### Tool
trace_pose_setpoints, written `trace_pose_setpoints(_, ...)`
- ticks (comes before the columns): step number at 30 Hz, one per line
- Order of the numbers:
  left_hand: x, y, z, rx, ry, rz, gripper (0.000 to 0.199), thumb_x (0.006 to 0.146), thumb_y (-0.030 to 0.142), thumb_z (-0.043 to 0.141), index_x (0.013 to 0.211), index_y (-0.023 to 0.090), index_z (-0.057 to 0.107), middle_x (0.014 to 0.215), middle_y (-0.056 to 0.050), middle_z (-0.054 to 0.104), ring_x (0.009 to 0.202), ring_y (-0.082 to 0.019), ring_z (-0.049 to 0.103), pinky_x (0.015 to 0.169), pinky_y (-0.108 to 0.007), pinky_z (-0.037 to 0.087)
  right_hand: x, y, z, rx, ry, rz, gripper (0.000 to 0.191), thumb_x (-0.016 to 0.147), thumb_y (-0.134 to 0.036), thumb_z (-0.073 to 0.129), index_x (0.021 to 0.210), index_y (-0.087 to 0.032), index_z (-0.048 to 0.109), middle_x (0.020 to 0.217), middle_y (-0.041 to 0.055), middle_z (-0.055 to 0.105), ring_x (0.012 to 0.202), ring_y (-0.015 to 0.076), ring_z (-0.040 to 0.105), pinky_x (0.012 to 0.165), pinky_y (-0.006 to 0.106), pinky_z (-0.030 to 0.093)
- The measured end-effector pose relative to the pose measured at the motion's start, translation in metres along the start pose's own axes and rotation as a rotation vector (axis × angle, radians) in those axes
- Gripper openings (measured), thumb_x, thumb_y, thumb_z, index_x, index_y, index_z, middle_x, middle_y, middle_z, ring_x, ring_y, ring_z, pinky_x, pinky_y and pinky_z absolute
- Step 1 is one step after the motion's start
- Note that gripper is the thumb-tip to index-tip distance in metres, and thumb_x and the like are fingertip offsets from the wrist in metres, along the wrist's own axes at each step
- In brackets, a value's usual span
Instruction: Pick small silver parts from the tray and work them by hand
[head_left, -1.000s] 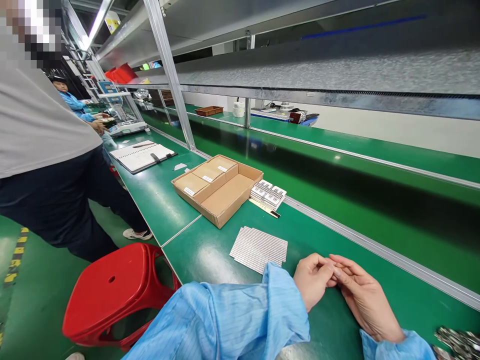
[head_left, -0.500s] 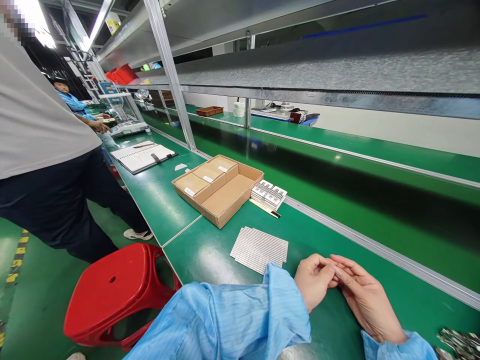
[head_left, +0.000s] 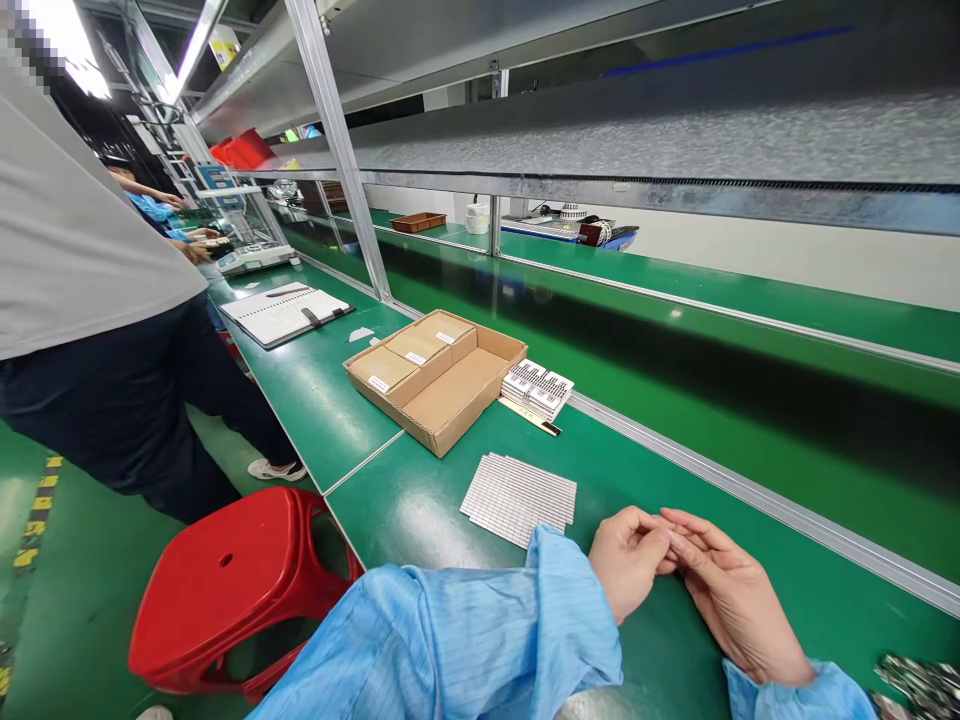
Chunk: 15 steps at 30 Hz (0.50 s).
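Left hand (head_left: pixel 628 568) and right hand (head_left: pixel 739 605) are meeting over the green bench top (head_left: pixel 412 505), fingertips touching. Left fingers are curling inward, thumb pressing toward the right hand; right fingers are bending loosely, thumb reaching across to the left fingertips. Both are looking pinched, but the fingers are hiding whatever may be between them, so can't tell if anything is being gripped.

Pale gridded sheets (head_left: pixel 517 495) are lying flat on the bench just beside the left hand, the blue left sleeve (head_left: pixel 570 620) covering their near corner. Pile of metal parts (head_left: pixel 919 685) is sitting near the right sleeve (head_left: pixel 806 690), cut off by the frame edge.

Farther up, a cardboard tray (head_left: pixel 454 390) is holding brown packs (head_left: pixel 416 345) with white labels along one side. Stack of white plates with dark marks (head_left: pixel 536 385) is resting just beside it. Open spiral notebook (head_left: pixel 285 315) is lying beyond the tray. Red plastic stool (head_left: pixel 217 575) is standing by the bench; a co-worker in a grey shirt (head_left: pixel 90 220) is standing behind it.
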<state>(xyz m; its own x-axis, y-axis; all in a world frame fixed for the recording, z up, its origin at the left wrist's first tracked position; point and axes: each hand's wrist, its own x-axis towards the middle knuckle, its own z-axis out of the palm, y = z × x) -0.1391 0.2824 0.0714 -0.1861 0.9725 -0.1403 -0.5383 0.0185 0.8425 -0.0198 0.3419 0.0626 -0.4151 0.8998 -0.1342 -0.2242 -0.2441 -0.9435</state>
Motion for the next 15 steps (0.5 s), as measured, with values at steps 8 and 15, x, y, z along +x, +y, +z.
trace_pose_setpoints(8,-0.0004,0.0003,0.0015,0.001,0.007,0.001,0.068,0.062,0.072,0.071,0.086,0.009,0.059,0.094,-0.011,0.065,0.082,-0.014,0.060,0.076,-0.027,0.049,0.0005,0.0012,-0.0018,-0.011,-0.007,-0.008,0.051,0.060,-0.042,0.100,0.100,-0.019,0.076,0.103,0.0123,0.062,0.097,0.0281,0.059,0.078,0.021,0.056)
trace_pose_setpoints(15,0.0001,-0.0014,0.0014,0.001,0.013,-0.003,0.067,0.062,0.071,0.072,0.087,0.010,0.060,0.096,-0.012,0.065,0.084,-0.016,0.062,0.076,-0.028,0.049,0.0014,0.0001,-0.0005,-0.002,0.005,0.001,0.052,0.058,-0.043,0.100,0.098,-0.019,0.077,0.104,0.0127,0.062,0.098,0.0289,0.059,0.078,0.021,0.056)
